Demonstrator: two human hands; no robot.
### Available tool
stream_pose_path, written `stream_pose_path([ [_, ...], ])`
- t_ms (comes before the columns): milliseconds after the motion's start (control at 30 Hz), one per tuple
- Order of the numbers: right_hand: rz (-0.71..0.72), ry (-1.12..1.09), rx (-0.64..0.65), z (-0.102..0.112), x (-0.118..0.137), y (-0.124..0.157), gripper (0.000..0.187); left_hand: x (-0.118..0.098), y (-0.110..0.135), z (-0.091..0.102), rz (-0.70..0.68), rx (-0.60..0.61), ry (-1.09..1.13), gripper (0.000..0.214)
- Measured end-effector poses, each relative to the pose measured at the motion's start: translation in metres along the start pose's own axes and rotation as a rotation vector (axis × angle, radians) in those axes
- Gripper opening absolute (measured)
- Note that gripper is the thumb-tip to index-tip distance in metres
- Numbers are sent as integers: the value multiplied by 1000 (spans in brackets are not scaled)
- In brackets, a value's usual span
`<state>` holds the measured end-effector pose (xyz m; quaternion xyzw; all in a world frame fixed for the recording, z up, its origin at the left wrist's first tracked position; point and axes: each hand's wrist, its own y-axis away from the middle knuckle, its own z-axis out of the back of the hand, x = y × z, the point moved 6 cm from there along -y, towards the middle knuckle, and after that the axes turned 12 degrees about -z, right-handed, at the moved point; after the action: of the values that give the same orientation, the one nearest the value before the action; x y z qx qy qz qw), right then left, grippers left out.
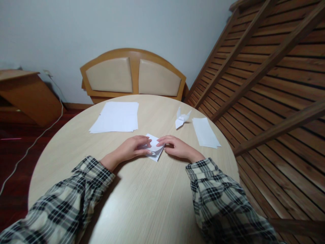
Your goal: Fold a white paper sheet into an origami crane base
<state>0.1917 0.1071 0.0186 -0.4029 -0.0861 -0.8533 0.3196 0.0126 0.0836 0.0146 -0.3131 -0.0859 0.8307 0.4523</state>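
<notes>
A small white folded paper point(156, 156) lies on the round table, with a raised flap along its near side. My left hand point(133, 148) grips its left side, thumb at the near flap and fingers on top. On the right side, my right hand point(176, 147) presses its fingertips onto the upper right edge of the same paper. The fingers of both hands cover part of the folds. Beyond my right hand stands a white origami crane point(181, 119) with its wings raised.
A stack of white paper sheets point(116, 117) lies at the far left of the round table point(142, 210). Narrow paper strips point(205, 133) rest near its right edge. Behind the table is a padded wooden headboard point(135, 76); wooden slats point(274, 84) slope along the right.
</notes>
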Motion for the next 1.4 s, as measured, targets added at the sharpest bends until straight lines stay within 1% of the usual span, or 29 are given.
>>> stream_pose_path([
  [67, -14, -5, 0, 0, 0, 0, 41, -1, 0, 1, -3, -8, 23, 26],
  [167, -43, -11, -17, 2, 0, 1, 39, -3, -1, 3, -4, -7, 27, 27],
  [267, -51, -26, -23, 2, -3, 1, 39, -3, -1, 5, 32, -14, -1, 29],
  [333, -36, -37, -43, 3, -6, 0, 33, -3, 0, 5, 50, -18, -16, 30],
  [433, -12, -39, -98, 4, -10, -2, 17, -2, 0, 5, 56, -11, -14, 29],
  [500, -2, -31, -129, 4, -11, -3, 9, -4, 0, 5, 47, -2, 4, 29],
  [567, 1, -30, -143, 4, -9, -4, 5, -7, -1, 5, 29, 9, 36, 32],
  [667, 12, -36, -115, 2, -3, -2, 3, -11, -3, 4, 33, 10, 76, 36],
  [800, 53, -32, -73, -2, 5, 0, 7, -14, -3, 2, 40, 3, 109, 26],
  [900, 60, -24, -71, -3, 7, -1, 7, -15, -3, -2, 55, 33, 143, 25],
  [967, 59, -7, -67, -4, 7, -2, 8, -18, -5, -6, 40, 72, 149, 29],
  [1033, 57, 22, -55, -5, 7, -2, 10, -24, -7, -10, 7, 98, 121, 37],
  [1100, 61, 59, -27, -5, 9, -2, 11, -30, -9, -14, -10, 94, 58, 44],
  [1133, 63, 78, -7, -6, 10, -1, 11, -32, -10, -16, -9, 88, 22, 44],
  [1233, 68, 120, 49, -5, 11, 2, 16, -38, -11, -21, -16, 76, -57, 34],
  [1300, 55, 127, 61, -3, 9, 4, 21, -41, -11, -22, -25, 77, -78, 28],
  [1400, 6, 101, 69, 2, 2, 5, 18, -43, -10, -22, -35, 89, -83, 22],
])
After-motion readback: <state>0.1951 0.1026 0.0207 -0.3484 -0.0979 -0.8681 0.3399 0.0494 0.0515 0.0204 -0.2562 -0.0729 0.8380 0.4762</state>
